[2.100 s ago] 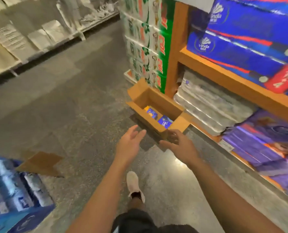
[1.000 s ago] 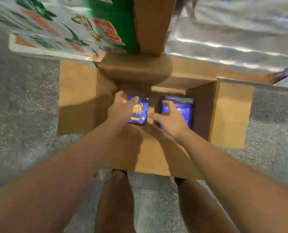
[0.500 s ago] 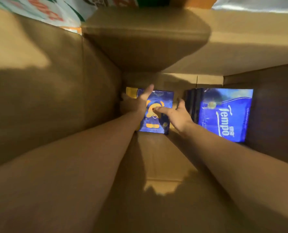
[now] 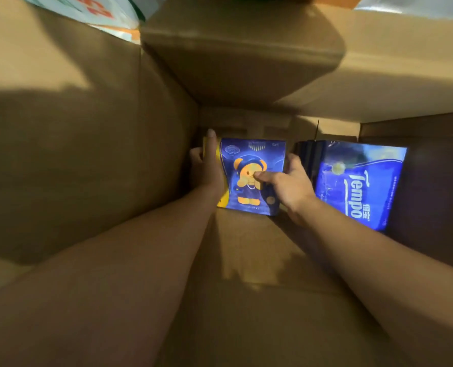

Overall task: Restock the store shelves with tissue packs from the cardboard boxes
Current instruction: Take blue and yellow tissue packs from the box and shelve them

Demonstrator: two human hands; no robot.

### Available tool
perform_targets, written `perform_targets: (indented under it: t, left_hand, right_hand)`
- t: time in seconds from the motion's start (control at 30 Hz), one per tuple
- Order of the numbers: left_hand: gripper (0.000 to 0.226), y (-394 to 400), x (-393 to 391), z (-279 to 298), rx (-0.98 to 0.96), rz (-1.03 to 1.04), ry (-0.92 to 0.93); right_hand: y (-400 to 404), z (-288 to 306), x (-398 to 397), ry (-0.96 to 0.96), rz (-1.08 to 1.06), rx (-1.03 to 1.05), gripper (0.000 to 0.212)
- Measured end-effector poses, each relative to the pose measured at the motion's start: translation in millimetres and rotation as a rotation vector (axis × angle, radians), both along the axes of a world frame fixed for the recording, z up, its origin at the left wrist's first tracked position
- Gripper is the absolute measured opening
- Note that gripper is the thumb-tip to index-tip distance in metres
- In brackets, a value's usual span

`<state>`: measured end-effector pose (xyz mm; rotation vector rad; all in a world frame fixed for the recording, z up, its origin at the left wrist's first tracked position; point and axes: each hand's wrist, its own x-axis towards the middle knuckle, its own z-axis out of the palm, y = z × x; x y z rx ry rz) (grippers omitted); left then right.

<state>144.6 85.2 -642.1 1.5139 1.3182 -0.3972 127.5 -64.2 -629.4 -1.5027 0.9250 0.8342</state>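
Observation:
I look straight down into a deep cardboard box (image 4: 87, 144). At its bottom lies a blue tissue pack with an orange bear print (image 4: 252, 168). My left hand (image 4: 208, 168) grips the pack's yellow left edge. My right hand (image 4: 289, 186) clasps its right side, thumb pressed on the bear. Both hands hold this one pack. A second blue tissue pack marked Tempo (image 4: 357, 186) stands to the right, against the box's right wall, untouched.
The box's far flap (image 4: 241, 54) folds inward above the packs. Brown cardboard floor (image 4: 246, 255) shows between my forearms. A strip of green and red printed packaging (image 4: 93, 9) shows past the box's top left rim.
My hands have closed around the sides of the bear-print pack; before they lay over its face. The camera has come a little closer into the box.

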Motion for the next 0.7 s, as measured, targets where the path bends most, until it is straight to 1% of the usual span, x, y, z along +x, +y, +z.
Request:
perform_targets:
  t: [0.03,0.07,0.13,0.17,0.23,0.27,0.33,0.37,0.4,0.47,0.53,0.57,0.63,0.7]
  left_hand:
    - [0.047,1.1,0.5,2.3,-0.047,0.044,-0.014]
    - [0.057,1.4,-0.1,3.3,-0.101,0.047,-0.013]
    - [0.088,2.5,-5.3,-5.1,-0.162,0.049,0.014]
    - [0.091,2.0,-6.1,-4.8,-0.162,0.042,0.012]
    - [0.085,0.2,-6.7,2.6,-0.133,-0.045,0.026]
    - [0.076,-0.1,-7.4,5.6,-0.117,-0.103,0.004]
    - [0.049,0.3,-9.5,1.0,-0.084,-0.16,-0.01]
    - [0.045,1.3,-8.9,-1.9,-0.083,-0.174,0.002]
    - [0.05,2.5,-8.6,-6.3,-0.085,-0.186,0.021]
    - [0.069,4.5,-7.7,-14.1,-0.074,-0.222,0.106]
    - [0.074,4.9,-8.2,-17.0,-0.03,-0.259,0.181]
    - [0.072,4.0,-9.5,-18.3,-0.029,-0.271,0.204]
    - [0.058,-0.6,-9.3,-16.1,-0.057,-0.328,0.22]
    - [0.047,-4.1,-11.6,-17.0,-0.054,-0.455,0.226]
  right_hand:
    - [-2.8,5.1,-1.0,-0.029,0.025,-0.006,0.066]
    - [-7.0,13.0,-1.9,-0.058,0.05,-0.012,0.059]
    - [-20.5,31.9,-3.0,-0.109,0.094,-0.05,0.048]
    - [-29.3,41.6,-3.6,-0.129,0.109,-0.085,0.045]
    - [-50.0,60.9,-4.8,-0.165,0.107,-0.133,0.043]
    - [-58.5,73.0,-4.6,-0.182,0.091,-0.156,0.043]
    - [-74.9,93.4,-4.4,-0.205,0.047,-0.155,0.046]
    - [-80.7,100.2,-4.2,-0.209,0.002,-0.13,0.046]
    - [-85.2,107.8,-3.0,-0.205,-0.045,-0.103,0.044]
    - [-93.3,114.5,-1.5,-0.21,-0.091,-0.09,0.04]
    - [-100.6,112.6,-1.3,-0.217,-0.054,-0.127,0.042]
    - [-104.2,109.1,-2.3,-0.219,-0.03,-0.143,0.044]
    - [-107.4,104.0,-4.2,-0.218,0.007,-0.162,0.051]
    - [-106.6,100.4,-5.1,-0.216,0.05,-0.197,0.058]
